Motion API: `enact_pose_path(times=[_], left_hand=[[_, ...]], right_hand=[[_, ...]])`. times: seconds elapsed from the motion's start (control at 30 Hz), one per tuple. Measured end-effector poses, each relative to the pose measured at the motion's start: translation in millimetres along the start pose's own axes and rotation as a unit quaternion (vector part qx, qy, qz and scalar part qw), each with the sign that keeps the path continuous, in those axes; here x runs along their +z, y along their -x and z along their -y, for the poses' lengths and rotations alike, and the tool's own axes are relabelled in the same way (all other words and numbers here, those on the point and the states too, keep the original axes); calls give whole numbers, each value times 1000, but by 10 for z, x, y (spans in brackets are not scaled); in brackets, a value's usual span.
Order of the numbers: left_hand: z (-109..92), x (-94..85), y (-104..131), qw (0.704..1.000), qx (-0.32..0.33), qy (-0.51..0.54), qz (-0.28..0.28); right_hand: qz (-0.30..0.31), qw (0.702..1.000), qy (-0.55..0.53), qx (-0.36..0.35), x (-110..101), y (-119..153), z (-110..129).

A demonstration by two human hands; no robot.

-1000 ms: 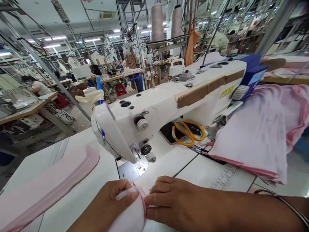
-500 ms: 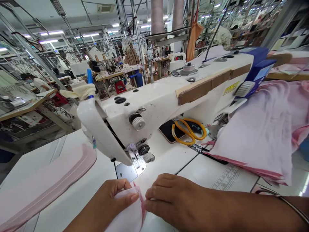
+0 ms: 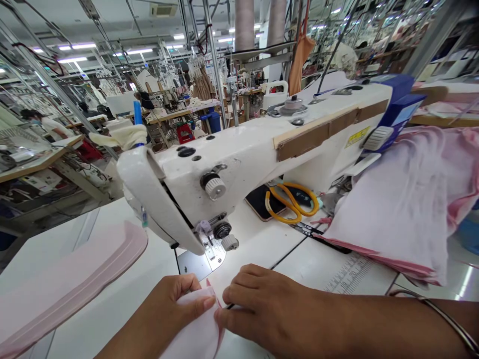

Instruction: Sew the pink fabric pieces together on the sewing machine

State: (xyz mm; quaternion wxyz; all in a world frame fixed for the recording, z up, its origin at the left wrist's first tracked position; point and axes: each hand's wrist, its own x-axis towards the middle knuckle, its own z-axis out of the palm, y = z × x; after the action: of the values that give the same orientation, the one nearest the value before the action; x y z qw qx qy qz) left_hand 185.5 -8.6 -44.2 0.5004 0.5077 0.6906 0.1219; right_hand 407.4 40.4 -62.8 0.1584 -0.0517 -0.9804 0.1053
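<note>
1. Left hand (image 3: 175, 309), near centre: thumb and fingers closed in a pinch on the pink fabric piece (image 3: 194, 331), bunched under the palm.
2. Right hand (image 3: 269, 311), just right of it: fingers curled down, tips meeting the same piece at its darker pink edge, pressing it to the surface (image 3: 123, 299); metal bangle (image 3: 445, 319) on the wrist.
3. Fabric piece lying on the near edge, just short of the needle plate (image 3: 200, 262); not yet under the presser foot (image 3: 211, 249).
4. Judged from this: edge being folded or aligned, no stitching on this piece begun; feeding under the foot and sewing left to do.
5. Directly beyond: white sewing machine (image 3: 243, 164), head angled toward the left.
6. Near left: long curved pink strip (image 3: 75, 284) lying flat.
7. Right: stack of pale pink fabric (image 3: 404, 209).
8. Behind the machine arm: yellow-handled scissors (image 3: 290, 202) resting partly on a dark phone (image 3: 262, 202).
</note>
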Motion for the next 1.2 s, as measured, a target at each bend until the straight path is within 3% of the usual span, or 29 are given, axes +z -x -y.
enact_pose_path(times=[1.2], left_hand=[[52,-23,-34,1000,-2,22,15]], right_hand=[[-6,1000,-1,-5,26,-12,-11]])
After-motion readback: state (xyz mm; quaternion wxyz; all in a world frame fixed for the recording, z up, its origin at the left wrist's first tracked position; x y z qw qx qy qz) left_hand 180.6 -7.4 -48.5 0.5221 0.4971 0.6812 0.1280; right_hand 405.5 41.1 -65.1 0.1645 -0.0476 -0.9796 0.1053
